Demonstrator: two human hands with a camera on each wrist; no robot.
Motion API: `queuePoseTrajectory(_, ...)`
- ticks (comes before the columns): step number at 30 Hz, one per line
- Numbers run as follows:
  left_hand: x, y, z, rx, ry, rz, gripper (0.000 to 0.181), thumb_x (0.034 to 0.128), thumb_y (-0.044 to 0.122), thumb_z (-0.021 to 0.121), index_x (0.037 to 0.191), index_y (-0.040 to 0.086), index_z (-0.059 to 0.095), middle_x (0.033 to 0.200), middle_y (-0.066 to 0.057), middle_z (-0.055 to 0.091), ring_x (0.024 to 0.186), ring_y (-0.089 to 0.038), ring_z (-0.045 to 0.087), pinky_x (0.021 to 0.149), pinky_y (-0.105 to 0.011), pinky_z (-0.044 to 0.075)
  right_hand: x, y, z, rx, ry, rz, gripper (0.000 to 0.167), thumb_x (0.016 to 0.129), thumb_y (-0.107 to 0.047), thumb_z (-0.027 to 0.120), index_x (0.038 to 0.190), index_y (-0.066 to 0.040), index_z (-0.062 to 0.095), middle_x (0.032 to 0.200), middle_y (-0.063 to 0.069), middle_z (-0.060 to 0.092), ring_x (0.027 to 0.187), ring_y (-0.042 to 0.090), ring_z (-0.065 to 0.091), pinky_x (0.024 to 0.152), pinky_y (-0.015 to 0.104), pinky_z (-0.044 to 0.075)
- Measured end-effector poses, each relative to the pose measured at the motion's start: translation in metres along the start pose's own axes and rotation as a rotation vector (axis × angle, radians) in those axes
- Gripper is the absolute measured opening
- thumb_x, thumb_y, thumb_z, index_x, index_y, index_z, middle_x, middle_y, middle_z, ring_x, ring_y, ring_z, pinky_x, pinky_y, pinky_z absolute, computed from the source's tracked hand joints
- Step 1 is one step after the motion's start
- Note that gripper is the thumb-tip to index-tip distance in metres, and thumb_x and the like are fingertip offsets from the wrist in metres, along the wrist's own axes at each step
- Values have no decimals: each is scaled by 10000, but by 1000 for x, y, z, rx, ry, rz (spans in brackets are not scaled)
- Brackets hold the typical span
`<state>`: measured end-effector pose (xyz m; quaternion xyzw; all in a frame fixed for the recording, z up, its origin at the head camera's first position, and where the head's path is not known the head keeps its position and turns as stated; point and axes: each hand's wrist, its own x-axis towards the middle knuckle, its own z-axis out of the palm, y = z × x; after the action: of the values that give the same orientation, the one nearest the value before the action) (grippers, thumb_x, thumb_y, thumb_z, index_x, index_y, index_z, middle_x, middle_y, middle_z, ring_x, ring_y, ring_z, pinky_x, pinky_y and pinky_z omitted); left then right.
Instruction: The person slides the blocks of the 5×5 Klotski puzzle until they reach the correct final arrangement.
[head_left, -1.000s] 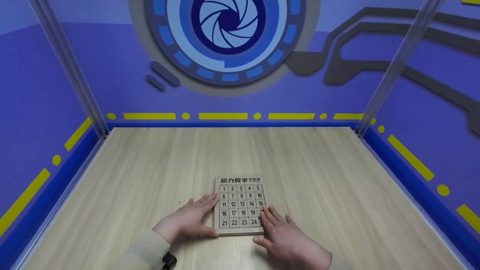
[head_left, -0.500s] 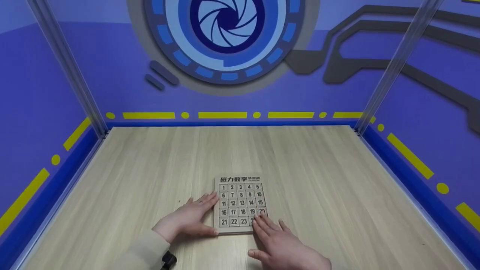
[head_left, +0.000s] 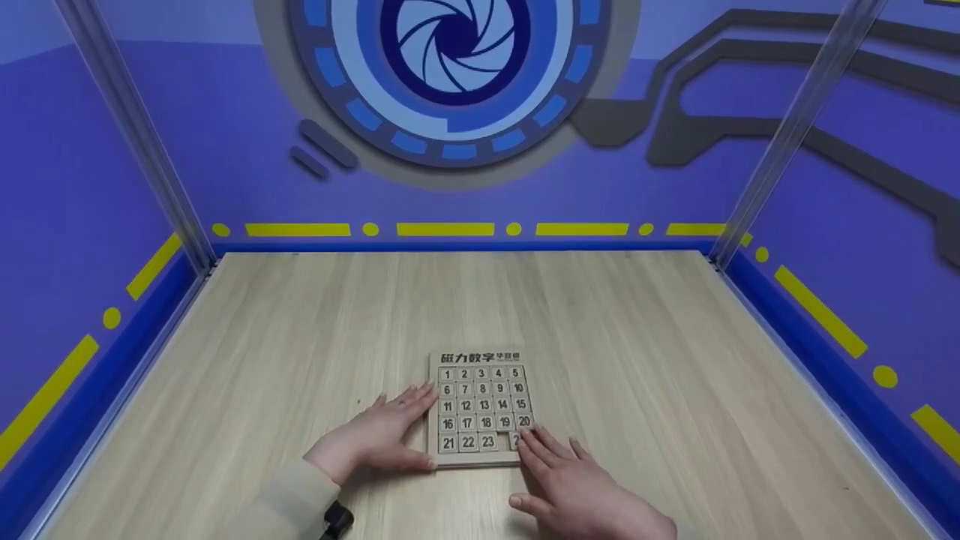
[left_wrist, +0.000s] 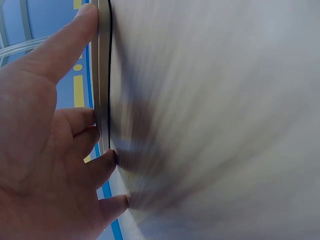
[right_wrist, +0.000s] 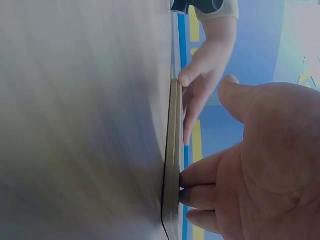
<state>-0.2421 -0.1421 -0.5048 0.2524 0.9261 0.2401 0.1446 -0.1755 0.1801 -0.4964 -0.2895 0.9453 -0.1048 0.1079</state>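
Note:
A wooden number slide puzzle lies flat on the table, its numbered tiles in rows under a printed heading. In its bottom row a gap shows right of the 23 tile. My left hand rests along the puzzle's left edge, fingers extended, thumb at the lower left corner. With straight fingers, my right hand touches the tile in the bottom right corner, whose number is partly covered. In the right wrist view the fingertips meet the puzzle's top face; its edge shows in the left wrist view.
The pale wood-grain table runs back to a blue printed wall with yellow dashes. Side walls and clear corner posts bound it. A black band or device sits at the left wrist.
The right fingers moved left onto the 24 tile, then back right. A gap now shows where that tile was, with a tile in the corner. The left hand stays still.

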Motion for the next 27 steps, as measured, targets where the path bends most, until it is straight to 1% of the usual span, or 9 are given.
queuePoseTrajectory(6, 1, -3, 1, -5, 5, -3, 1112, 811, 575, 793, 1639, 88, 233, 1726, -122, 177, 1588, -396, 211, 1271, -680, 111, -3, 4, -4, 37, -7, 25, 840, 1010, -629, 477, 1553, 8, 410, 1661, 177, 356, 1558, 411, 287, 1176, 755, 273)
queuePoseTrajectory(12, 1, -2, 2, 3, 4, -4, 1123, 807, 593, 786, 1642, 94, 224, 1727, -120, 170, 1589, -390, 211, 1275, -672, 104, -3, 3, -7, 43, -3, 32, 833, 1012, -624, 474, 1546, 14, 419, 1653, 191, 363, 1553, 425, 289, 1167, 763, 277)
queuePoseTrajectory(15, 0, -2, 2, 2, 3, -7, 1125, 806, 593, 787, 1641, 93, 224, 1728, -115, 164, 1590, -388, 209, 1277, -669, 101, -1, -2, -8, 36, 12, 20, 837, 1010, -630, 475, 1554, 4, 411, 1660, 182, 355, 1561, 414, 275, 1171, 760, 276)
queuePoseTrajectory(18, 0, -2, 2, 3, 4, -7, 1124, 806, 593, 787, 1641, 92, 224, 1730, -111, 161, 1590, -391, 207, 1275, -672, 100, 3, -10, -8, 9, 20, -11, 837, 1007, -640, 471, 1571, -26, 394, 1671, 159, 341, 1572, 388, 264, 1181, 744, 286)
queuePoseTrajectory(22, 0, -3, 3, 7, 6, -4, 1128, 803, 606, 782, 1642, 100, 223, 1730, -108, 161, 1592, -383, 206, 1274, -674, 104, 10, -21, -4, -23, -9, -45, 850, 998, -672, 454, 1592, -69, 371, 1697, 117, 294, 1587, 355, 237, 1206, 705, 288)
queuePoseTrajectory(27, 0, -3, 3, 13, 8, -9, 1127, 800, 611, 780, 1644, 112, 225, 1730, -95, 164, 1592, -373, 212, 1276, -670, 108, 18, -29, 1, -49, -28, -60, 859, 993, -699, 432, 1592, -86, 378, 1707, 87, 276, 1596, 336, 217, 1233, 672, 271)
